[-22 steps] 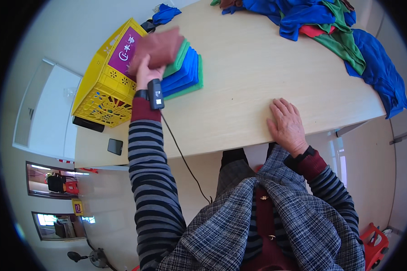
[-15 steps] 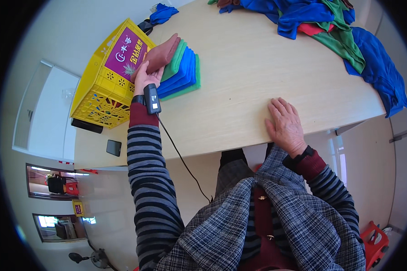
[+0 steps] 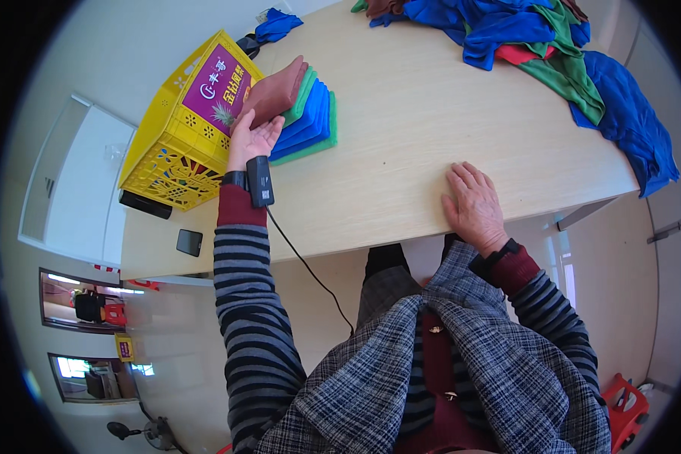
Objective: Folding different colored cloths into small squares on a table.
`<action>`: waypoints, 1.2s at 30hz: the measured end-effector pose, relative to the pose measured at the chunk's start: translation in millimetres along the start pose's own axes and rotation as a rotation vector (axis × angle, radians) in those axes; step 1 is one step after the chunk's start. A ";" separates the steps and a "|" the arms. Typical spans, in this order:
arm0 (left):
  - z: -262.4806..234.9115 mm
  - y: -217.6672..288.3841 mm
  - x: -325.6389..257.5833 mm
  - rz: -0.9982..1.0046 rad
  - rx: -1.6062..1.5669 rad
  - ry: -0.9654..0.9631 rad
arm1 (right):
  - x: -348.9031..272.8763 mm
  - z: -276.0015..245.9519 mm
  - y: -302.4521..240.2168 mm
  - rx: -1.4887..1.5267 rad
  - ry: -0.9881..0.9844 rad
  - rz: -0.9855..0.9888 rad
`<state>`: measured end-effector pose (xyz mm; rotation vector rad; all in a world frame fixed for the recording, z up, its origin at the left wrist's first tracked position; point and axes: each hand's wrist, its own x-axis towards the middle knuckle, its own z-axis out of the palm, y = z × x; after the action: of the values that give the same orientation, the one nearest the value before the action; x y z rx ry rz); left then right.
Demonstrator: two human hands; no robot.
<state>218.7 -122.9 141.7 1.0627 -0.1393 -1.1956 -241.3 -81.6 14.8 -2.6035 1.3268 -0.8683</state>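
1. The brown cloth (image 3: 276, 94) lay on top of the folded stack at the left side of the table, beside the crate. It was folded into a flat, smooth-faced, thick-edged pad, and its near end met the left hand.
2. Beneath it showed a green cloth (image 3: 304, 97), then blue cloths (image 3: 310, 125) in several folded layers, then another green cloth (image 3: 334, 130) at the bottom. The layers stepped out toward the right.
3. The left hand (image 3: 255, 141) was palm up, fingers loosely curled at the brown cloth's near end; whether they gripped it, I could not tell. A black device (image 3: 260, 181) sat at that wrist, trailing a cable (image 3: 310, 271).
4. The right hand (image 3: 475, 203), well apart from the left, rested palm down on the bare table, fingers extended.
5. A yellow crate (image 3: 155, 175) with a purple panel stood close along the stack's left side, crowding it there.
6. A phone (image 3: 189, 242) lay near the table's front edge, left of the forearm.
7. The table (image 3: 386, 174) was pale wood-toned. At its far right lay a loose cloth heap (image 3: 507, 30), blue, green, red and brown.
8. Beyond stood a whiteboard (image 3: 76, 181), 2 wall openings (image 3: 76, 299), a fan (image 3: 157, 435) and a red stool (image 3: 624, 412).
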 end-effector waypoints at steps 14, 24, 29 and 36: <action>-62.3 -302.4 -148.4 -0.585 1.096 -0.947 | -4.0 3.5 7.0 -0.015 0.048 -0.010; -184.3 -495.1 -81.6 -0.517 1.440 -1.059 | -1.7 0.5 6.8 -0.029 0.042 -0.003; -198.9 -504.7 -81.8 -0.736 1.219 -0.762 | 1.3 -0.2 0.8 -0.014 0.026 -0.007; -129.8 -508.3 -42.1 -0.787 1.177 -0.872 | 14.8 1.2 0.2 0.014 -0.037 -0.005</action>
<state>-69.5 1.9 -280.6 1.5574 -1.3283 -2.3629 -234.0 -93.3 20.4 -2.5999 1.3007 -0.8235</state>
